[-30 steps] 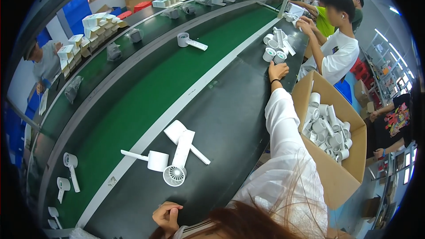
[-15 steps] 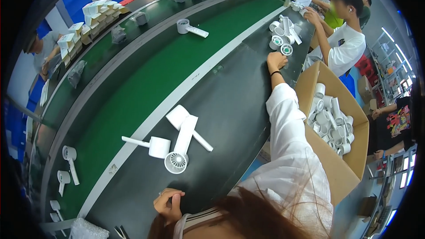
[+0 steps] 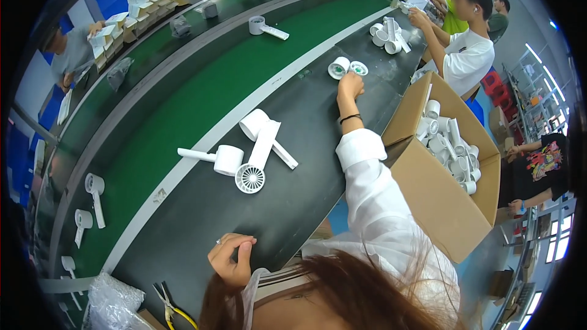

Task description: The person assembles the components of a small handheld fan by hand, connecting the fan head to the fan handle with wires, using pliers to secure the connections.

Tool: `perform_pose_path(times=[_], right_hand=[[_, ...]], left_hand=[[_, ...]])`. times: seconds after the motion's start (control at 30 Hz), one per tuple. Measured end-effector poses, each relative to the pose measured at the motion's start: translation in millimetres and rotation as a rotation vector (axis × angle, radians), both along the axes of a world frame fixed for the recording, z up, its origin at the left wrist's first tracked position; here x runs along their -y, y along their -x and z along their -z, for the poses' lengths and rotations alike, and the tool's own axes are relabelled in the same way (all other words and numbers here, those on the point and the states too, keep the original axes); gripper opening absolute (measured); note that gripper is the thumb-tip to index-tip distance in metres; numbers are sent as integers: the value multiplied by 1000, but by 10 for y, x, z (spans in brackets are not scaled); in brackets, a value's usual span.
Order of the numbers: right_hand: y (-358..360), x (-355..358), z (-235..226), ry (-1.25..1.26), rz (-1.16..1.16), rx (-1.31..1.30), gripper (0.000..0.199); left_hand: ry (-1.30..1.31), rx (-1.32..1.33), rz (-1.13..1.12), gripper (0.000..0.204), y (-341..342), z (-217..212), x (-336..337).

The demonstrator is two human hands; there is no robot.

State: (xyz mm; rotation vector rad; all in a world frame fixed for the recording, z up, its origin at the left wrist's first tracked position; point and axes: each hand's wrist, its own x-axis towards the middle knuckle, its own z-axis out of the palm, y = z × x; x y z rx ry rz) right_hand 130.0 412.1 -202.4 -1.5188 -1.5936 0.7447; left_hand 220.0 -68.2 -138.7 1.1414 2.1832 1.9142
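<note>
My right hand [image 3: 350, 85] is stretched far out over the dark belt [image 3: 306, 116], its fingers bent right beside two round white fan heads [image 3: 346, 68]. Whether it grips one is unclear. My left hand [image 3: 232, 258] is curled close to my face at the belt's near edge and holds nothing. Between my hands, three white handheld fans [image 3: 252, 154] lie in a loose pile on the dark belt.
An open cardboard box [image 3: 440, 189] of white fans stands to my right. A green belt [image 3: 183, 116] carries single fans [image 3: 264, 26] on my left. Pliers [image 3: 168, 305] and a plastic bag [image 3: 113, 302] lie near my left. Another person [image 3: 465, 49] works over a fan pile [image 3: 386, 33] farther along.
My right arm has stayed stretched out by the two round fan heads. My left hand has lifted slightly toward my face. The view has tilted a little.
</note>
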Motion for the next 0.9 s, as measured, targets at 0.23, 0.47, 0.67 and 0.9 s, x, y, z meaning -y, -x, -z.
perform_pose_path(times=[0.23,0.47,0.67,0.9], right_hand=[[-249,653,148,-67,-124,-205,31],[-867,1575,17,142,-458,-388,28],[-1319,1877,129,-84,-543,-233,32],[-1420,2192,-476,-577,-465,516,26]], left_hand=[[-40,-16,58,6,-101,-136,114],[-109,-54,106,5,-189,-100,167],[-78,-99,56,5,-157,-177,129],[174,-200,-171,8,114,-213,58]])
